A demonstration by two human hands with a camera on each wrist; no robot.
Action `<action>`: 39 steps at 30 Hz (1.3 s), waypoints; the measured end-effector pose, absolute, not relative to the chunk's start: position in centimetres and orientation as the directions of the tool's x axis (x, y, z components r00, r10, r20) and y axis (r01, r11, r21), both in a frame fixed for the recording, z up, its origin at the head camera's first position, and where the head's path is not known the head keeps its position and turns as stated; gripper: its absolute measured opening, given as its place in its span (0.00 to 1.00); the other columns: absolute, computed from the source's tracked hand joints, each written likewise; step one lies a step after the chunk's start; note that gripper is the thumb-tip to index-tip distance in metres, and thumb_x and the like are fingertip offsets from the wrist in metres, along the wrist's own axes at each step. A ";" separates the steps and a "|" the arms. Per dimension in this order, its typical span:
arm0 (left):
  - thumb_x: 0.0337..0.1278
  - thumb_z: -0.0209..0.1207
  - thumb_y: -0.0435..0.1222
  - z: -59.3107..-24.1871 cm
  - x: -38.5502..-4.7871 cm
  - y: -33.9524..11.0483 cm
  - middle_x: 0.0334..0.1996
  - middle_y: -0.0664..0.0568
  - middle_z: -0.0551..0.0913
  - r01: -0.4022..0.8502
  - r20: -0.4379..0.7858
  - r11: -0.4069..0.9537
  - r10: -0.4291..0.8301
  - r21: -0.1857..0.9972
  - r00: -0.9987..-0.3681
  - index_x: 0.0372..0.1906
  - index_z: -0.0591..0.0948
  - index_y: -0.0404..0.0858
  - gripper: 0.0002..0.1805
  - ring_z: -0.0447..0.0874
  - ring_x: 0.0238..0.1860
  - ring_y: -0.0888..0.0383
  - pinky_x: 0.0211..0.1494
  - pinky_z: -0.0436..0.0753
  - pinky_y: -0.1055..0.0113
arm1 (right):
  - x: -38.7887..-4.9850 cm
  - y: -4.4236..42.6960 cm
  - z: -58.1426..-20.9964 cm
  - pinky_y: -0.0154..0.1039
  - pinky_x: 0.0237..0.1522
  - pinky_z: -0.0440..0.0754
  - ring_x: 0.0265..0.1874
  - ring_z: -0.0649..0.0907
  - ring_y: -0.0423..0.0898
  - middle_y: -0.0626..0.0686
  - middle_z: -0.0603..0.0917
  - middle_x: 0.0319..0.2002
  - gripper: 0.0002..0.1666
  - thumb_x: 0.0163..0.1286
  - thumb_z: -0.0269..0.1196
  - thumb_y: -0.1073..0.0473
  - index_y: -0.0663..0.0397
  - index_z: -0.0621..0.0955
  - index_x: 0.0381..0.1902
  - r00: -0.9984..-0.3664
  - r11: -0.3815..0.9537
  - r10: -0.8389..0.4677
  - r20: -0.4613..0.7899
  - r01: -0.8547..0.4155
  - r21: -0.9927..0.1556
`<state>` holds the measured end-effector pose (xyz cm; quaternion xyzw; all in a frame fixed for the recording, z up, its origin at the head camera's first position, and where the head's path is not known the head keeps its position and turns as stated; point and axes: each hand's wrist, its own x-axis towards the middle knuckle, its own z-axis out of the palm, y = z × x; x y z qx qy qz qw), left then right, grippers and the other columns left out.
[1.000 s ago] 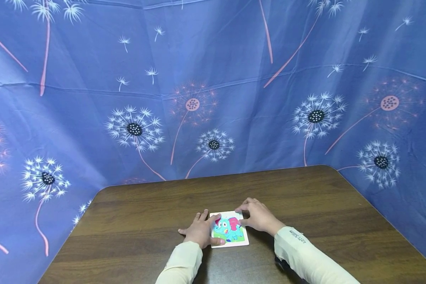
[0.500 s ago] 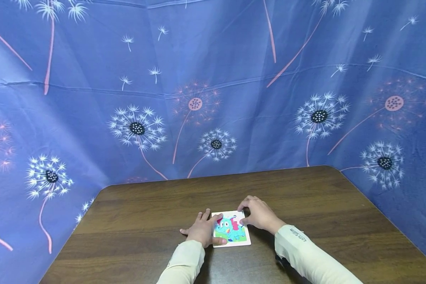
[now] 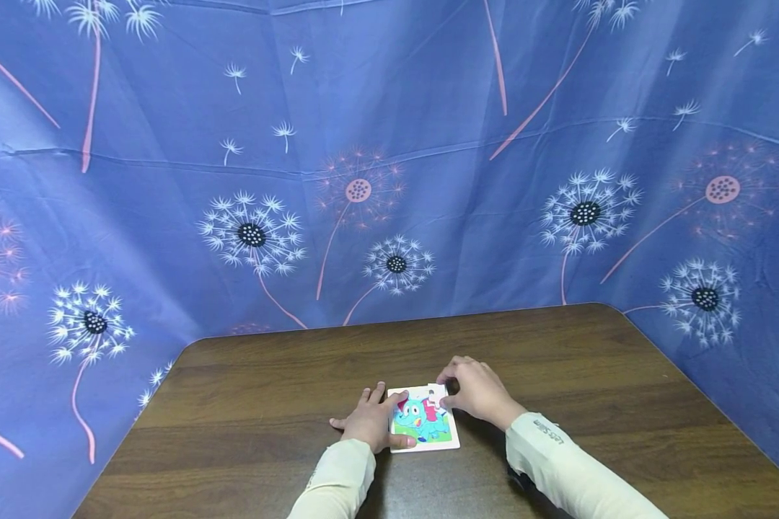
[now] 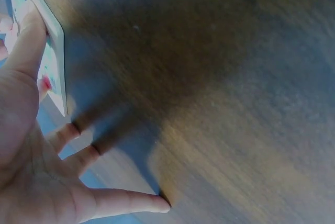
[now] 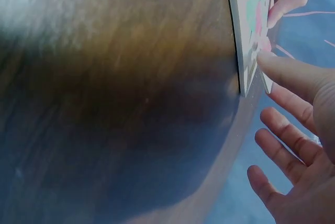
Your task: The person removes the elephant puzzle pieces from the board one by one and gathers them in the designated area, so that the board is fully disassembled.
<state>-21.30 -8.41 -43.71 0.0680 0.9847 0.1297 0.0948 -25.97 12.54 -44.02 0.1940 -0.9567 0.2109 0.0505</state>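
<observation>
A small square jigsaw puzzle (image 3: 422,431) with a blue cartoon animal on green ground lies flat on the table. My left hand (image 3: 366,422) rests along its left side, thumb and index finger pressing on the picture and the other fingers spread on the wood. At the top right corner my right hand (image 3: 477,393) pinches a puzzle piece (image 3: 437,393) between thumb and index finger. That piece is tilted up from the board, as the right wrist view also shows at the puzzle's edge (image 5: 239,41). The remaining right fingers are off the puzzle.
The brown wooden table (image 3: 266,389) extends around the puzzle on all sides. Behind it hangs a blue cloth (image 3: 428,144) printed with dandelions, which also falls along both sides of the table.
My right hand has raised the corner piece, which lay flat in the picture a second ago, and it now tilts up. My left hand keeps its place on the puzzle. The view shifted slightly.
</observation>
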 end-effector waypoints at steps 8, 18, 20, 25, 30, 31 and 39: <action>0.45 0.75 0.57 -43.5 -21.3 -8.4 0.75 0.47 0.65 0.107 -0.186 0.960 0.159 0.260 -0.970 0.72 0.73 0.56 0.45 0.61 0.76 0.41 0.50 0.64 0.14 | -26.1 14.0 -43.3 0.56 0.52 0.79 0.46 0.83 0.51 0.43 0.84 0.40 0.15 0.54 0.80 0.55 0.46 0.90 0.40 -0.899 0.820 -0.392 0.196 -0.438 -0.369; 0.47 0.74 0.57 -43.6 -21.3 -8.4 0.76 0.48 0.63 0.107 -0.201 0.962 0.160 0.252 -0.966 0.72 0.72 0.57 0.45 0.59 0.77 0.42 0.49 0.64 0.14 | -26.3 16.3 -43.1 0.55 0.49 0.79 0.45 0.83 0.50 0.43 0.84 0.40 0.15 0.55 0.80 0.55 0.46 0.90 0.41 -0.888 0.812 -0.421 0.186 -0.460 -0.358; 0.47 0.74 0.57 -43.6 -21.3 -8.4 0.76 0.48 0.63 0.104 -0.204 0.962 0.158 0.253 -0.966 0.73 0.71 0.57 0.45 0.59 0.77 0.42 0.50 0.64 0.14 | -26.4 16.6 -43.1 0.55 0.49 0.79 0.44 0.83 0.51 0.44 0.84 0.39 0.15 0.55 0.80 0.55 0.47 0.91 0.41 -0.882 0.807 -0.431 0.193 -0.472 -0.356; 0.47 0.74 0.57 -43.7 -21.3 -8.4 0.76 0.48 0.63 0.107 -0.205 0.961 0.162 0.254 -0.965 0.73 0.71 0.57 0.45 0.59 0.77 0.43 0.50 0.63 0.14 | -26.4 17.3 -43.1 0.55 0.49 0.80 0.44 0.83 0.50 0.45 0.84 0.39 0.15 0.55 0.79 0.57 0.48 0.91 0.41 -0.883 0.808 -0.434 0.178 -0.469 -0.358; 0.46 0.74 0.57 -43.8 -21.4 -8.5 0.76 0.47 0.63 0.109 -0.201 0.960 0.164 0.259 -0.966 0.73 0.71 0.57 0.45 0.59 0.77 0.42 0.49 0.64 0.14 | -26.3 17.8 -43.2 0.55 0.49 0.80 0.43 0.83 0.51 0.46 0.84 0.40 0.15 0.55 0.79 0.58 0.49 0.91 0.42 -0.889 0.815 -0.431 0.153 -0.456 -0.358; 0.46 0.74 0.57 -43.9 -21.4 -8.5 0.76 0.47 0.63 0.110 -0.200 0.959 0.165 0.260 -0.966 0.72 0.71 0.57 0.45 0.59 0.77 0.42 0.49 0.64 0.14 | -26.3 17.8 -43.3 0.55 0.49 0.80 0.43 0.83 0.51 0.46 0.84 0.40 0.15 0.55 0.79 0.58 0.49 0.91 0.42 -0.890 0.816 -0.430 0.149 -0.454 -0.358; 0.46 0.75 0.57 -43.9 -21.4 -8.5 0.76 0.47 0.63 0.113 -0.195 0.956 0.170 0.272 -0.966 0.72 0.71 0.56 0.45 0.59 0.77 0.42 0.49 0.63 0.13 | -26.4 18.1 -43.8 0.54 0.48 0.81 0.44 0.83 0.52 0.46 0.84 0.40 0.15 0.57 0.78 0.57 0.49 0.91 0.42 -0.890 0.815 -0.431 0.151 -0.456 -0.358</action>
